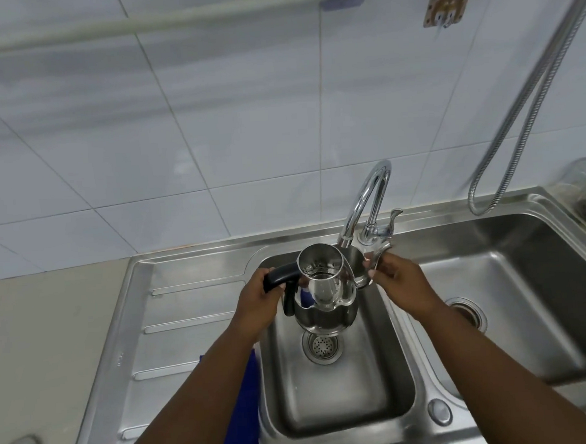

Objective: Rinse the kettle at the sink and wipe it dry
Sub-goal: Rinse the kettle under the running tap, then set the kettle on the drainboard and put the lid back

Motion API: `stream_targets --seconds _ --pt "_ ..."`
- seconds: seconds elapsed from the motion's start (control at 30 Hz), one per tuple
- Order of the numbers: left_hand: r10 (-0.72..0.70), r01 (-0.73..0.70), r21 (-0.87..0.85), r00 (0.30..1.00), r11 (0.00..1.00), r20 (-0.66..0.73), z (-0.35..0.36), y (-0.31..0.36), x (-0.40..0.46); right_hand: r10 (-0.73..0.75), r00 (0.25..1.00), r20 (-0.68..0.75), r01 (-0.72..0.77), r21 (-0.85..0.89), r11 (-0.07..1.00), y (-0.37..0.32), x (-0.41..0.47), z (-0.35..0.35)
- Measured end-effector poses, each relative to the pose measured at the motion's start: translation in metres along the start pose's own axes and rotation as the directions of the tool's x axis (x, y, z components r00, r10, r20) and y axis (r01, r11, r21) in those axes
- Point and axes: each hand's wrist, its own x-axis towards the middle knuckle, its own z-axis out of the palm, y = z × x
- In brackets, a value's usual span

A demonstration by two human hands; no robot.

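Left hand (259,301) grip clamped on kettle (326,288) handle over sink (336,384); right hand (400,285), at 3 o'clock, grip pinching tap lever (377,254).

Two bare forearms, left hand (259,297) and right hand (403,281) (no sleeves, gloves, rings or watch visible), with short, unpainted fingernails on the right.

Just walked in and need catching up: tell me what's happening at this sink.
A person is holding a steel kettle over the smaller left basin, lid open. The left hand grips its black handle; the right hand is on the faucet lever, beside the spout. No water stream is clearly visible. A blue cloth lies at the basin's left edge.
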Motion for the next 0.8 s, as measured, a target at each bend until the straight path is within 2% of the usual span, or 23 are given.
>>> stream_targets --seconds 0.17,0.33,0.6,0.8 --pt "0.035 -0.035 -0.018 0.999 0.999 0.009 -0.032 -0.009 -0.020 -0.055 0.998 -0.028 0.053 -0.078 0.996 -0.012 -0.027 0.018" --pt "0.067 -0.065 -0.090 0.998 0.994 0.017 -0.082 -0.027 -0.047 -0.077 0.997 0.014 0.078 -0.062 0.995 -0.034 -0.061 0.053" --pt "0.082 -0.083 -0.068 0.997 0.994 -0.016 -0.189 -0.075 -0.099 -0.082 0.991 0.108 0.089 -0.068 0.994 -0.063 -0.119 0.147" --pt "0.106 -0.110 -0.089 0.993 0.990 -0.053 -0.264 -0.121 -0.129 -0.107 0.981 0.162 0.131 -0.147 0.980 -0.078 -0.152 0.226"
